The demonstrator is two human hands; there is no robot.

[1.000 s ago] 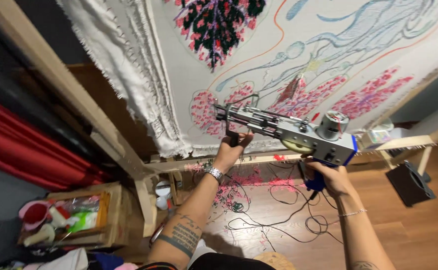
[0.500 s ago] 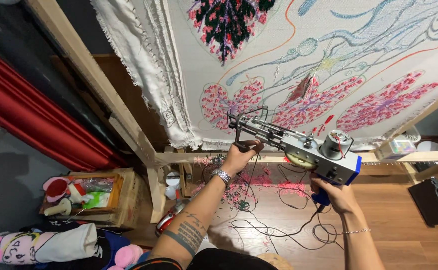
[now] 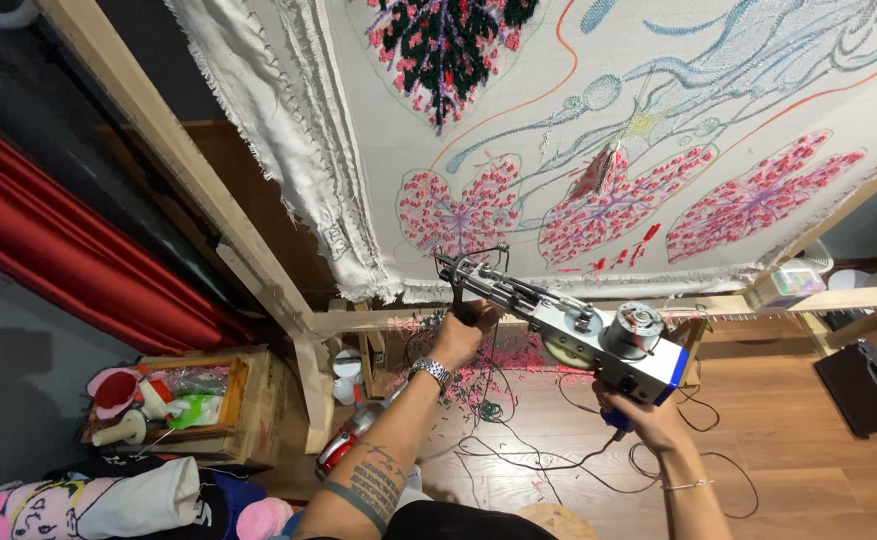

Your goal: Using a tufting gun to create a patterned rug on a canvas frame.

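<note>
Below stretched cloth [image 3: 578, 150] on wooden frame [image 3: 188, 180]: left hand [image 3: 461, 335] and right hand [image 3: 643, 420] both closed around tufting gun [image 3: 568, 325]; wood floor [image 3: 788, 430]; needle tip unclear.

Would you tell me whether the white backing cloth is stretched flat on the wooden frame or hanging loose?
Mostly stretched flat: the white backing cloth lies smooth across the wooden frame; only its frayed left edge hangs bunched.

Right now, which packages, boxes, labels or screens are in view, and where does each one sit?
Wooden crate: on the floor at lower left beside the frame post, open-topped, brown, holding red, pink and green items.
Small clear box: on the frame's bottom rail at right, rectangular, with pastel contents.
Dark flat case: on the floor at far right, black, squarish.
No screens, and no label clear enough to make out.
</note>
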